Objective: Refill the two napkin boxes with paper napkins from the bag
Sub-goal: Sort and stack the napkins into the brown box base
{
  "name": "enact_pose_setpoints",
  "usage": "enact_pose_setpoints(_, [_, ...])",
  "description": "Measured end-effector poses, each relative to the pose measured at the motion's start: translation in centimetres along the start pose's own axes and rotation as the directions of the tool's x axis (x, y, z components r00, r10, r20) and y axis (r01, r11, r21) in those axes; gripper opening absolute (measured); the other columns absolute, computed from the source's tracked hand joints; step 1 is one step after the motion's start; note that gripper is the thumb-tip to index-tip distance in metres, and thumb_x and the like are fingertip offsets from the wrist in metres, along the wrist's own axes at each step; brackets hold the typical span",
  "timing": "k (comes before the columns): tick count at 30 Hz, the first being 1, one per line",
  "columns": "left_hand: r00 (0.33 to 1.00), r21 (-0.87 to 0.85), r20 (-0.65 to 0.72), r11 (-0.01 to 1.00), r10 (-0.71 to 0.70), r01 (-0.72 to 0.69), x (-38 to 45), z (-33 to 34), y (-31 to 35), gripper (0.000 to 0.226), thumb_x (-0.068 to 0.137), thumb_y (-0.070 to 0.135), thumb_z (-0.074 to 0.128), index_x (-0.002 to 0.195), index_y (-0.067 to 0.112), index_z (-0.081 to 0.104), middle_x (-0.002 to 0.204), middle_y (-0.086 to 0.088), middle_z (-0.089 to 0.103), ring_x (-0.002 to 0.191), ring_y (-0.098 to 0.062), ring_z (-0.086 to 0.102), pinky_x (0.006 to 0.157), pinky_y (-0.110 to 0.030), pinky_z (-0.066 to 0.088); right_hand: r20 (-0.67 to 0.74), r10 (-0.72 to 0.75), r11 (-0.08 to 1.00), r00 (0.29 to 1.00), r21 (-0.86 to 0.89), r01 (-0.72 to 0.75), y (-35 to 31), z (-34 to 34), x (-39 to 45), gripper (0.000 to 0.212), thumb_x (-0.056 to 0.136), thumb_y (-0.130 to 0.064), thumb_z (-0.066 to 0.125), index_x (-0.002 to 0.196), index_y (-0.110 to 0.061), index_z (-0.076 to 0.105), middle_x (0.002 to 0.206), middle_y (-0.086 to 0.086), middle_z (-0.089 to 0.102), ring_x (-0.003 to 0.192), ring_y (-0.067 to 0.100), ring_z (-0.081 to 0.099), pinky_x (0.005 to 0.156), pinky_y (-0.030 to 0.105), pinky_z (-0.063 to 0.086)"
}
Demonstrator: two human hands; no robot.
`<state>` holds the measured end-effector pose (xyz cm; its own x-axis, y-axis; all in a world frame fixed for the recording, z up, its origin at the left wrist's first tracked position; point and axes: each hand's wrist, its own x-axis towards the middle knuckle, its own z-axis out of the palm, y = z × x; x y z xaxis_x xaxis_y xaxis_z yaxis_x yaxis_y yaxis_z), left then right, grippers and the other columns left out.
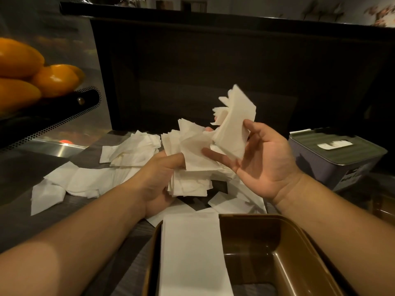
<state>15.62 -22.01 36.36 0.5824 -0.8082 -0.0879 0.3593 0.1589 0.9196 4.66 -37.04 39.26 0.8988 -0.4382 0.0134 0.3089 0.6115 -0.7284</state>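
1. You're mid-sort: your right hand (259,159) pinches a squared-up napkin stack (234,124), your left hand (158,180) grips a messy bunch (190,154) over the tabletop (19,221)
2. Looks like the brown box (277,248) is half filled, so tidy that stack and drop it beside the napkins inside

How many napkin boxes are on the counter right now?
2. An open brown napkin box sits nearest the camera, a napkin stack filling its left side. A grey lidded napkin box stands at the right, beyond the right hand. Others may sit outside the frame.
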Motion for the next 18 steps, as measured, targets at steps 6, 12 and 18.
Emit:
enact_pose_setpoints(6, [0.999,-0.175,0.022,0.984,-0.029,0.033,-0.2,-0.1,0.4,0.042,0.077,0.035,0.064,0.117,0.019,0.063,0.107,-0.014,0.074,0.096,-0.033,0.072,0.082,-0.046,0.058,-0.012,0.049,0.994,0.999,-0.095,-0.050,0.5,-0.7,0.4,0.051,0.075,-0.027,0.070,0.124,-0.026,0.058,0.133,0.017,0.064,0.118,0.039,0.066,0.104,0.061,0.049])
enact_pose_setpoints(12, [0.995,-0.042,0.095,0.999,0.036,-0.032,-0.4,-0.2,0.0,0.047,0.071,0.005,0.067,0.114,0.023,0.064,0.104,-0.009,0.075,0.095,-0.031,0.072,0.078,-0.047,0.061,0.031,-0.033,0.998,0.999,-0.050,0.034,-0.1,-0.6,0.3,0.051,0.083,-0.026,0.067,0.133,-0.021,0.057,0.137,0.020,0.062,0.122,0.040,0.064,0.108,0.058,0.047])
enact_pose_setpoints(18, [0.995,0.066,0.104,0.998,0.006,-0.013,-0.1,-0.5,-0.2,0.053,0.067,0.001,0.069,0.113,0.027,0.060,0.097,-0.009,0.075,0.090,-0.029,0.073,0.075,-0.048,0.060,0.091,-0.135,0.989,0.987,0.071,0.129,-1.1,0.0,-0.3,0.048,0.087,-0.021,0.061,0.134,-0.015,0.056,0.127,0.021,0.069,0.116,0.043,0.067,0.099,0.065,0.050])
